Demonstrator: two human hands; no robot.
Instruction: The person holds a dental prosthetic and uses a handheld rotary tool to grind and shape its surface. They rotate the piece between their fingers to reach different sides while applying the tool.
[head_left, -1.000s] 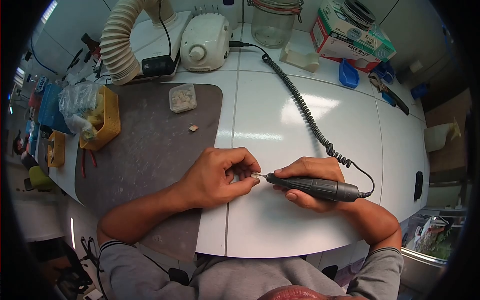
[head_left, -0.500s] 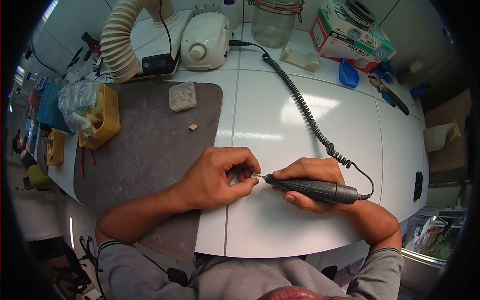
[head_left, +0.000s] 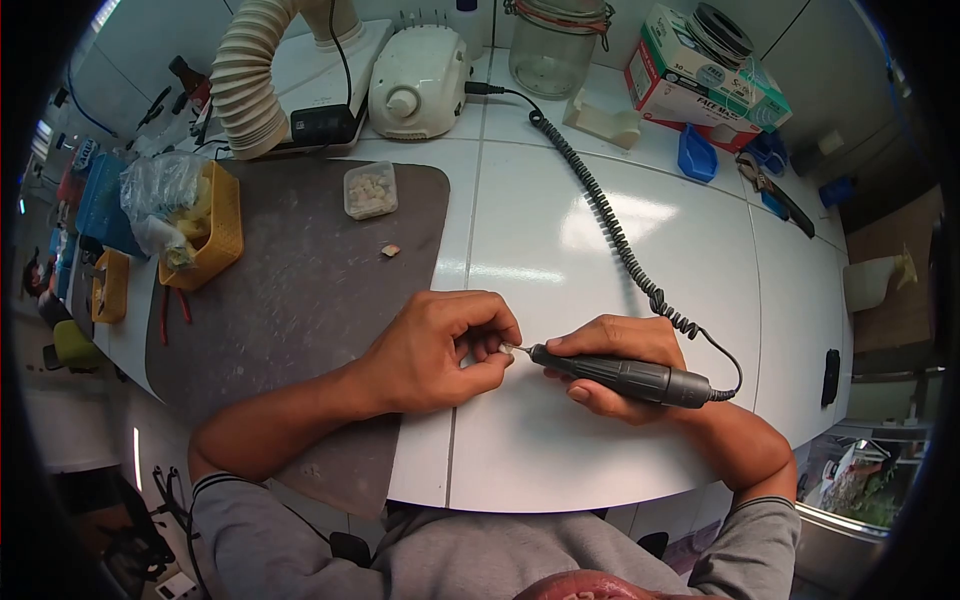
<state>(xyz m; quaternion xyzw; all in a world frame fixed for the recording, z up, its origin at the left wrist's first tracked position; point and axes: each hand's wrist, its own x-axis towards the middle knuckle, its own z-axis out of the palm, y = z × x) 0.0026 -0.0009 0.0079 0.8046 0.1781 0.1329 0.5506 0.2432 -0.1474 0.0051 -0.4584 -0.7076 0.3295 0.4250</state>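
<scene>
Between the thumb and fingers of my left hand (head_left: 440, 350) a small whitish piece (head_left: 507, 348) is pinched, too small to name for certain. My right hand (head_left: 625, 360) grips a black rotary handpiece (head_left: 630, 378), its thin metal bit pointing left and meeting the piece, or very close to it. From the handpiece's rear a coiled black cord (head_left: 610, 215) runs up to the white control unit (head_left: 420, 85), which has a round knob. Beyond my left hand, a loose chip (head_left: 390, 251) and a clear tub of pale pieces (head_left: 370, 191) lie on the dark mat (head_left: 300, 260).
A ribbed hose (head_left: 247, 95) bends down at the back left. The yellow basket (head_left: 215, 240) holds plastic bags. At the back stand a glass jar (head_left: 550, 60) and a face mask box (head_left: 700, 85), with blue trays (head_left: 697, 153) and pliers (head_left: 775, 190) to the right.
The view has shifted slightly. Both hands keep almost the same pose, with the handpiece bit still at the small piece, which appears turned a little in my left fingers.
</scene>
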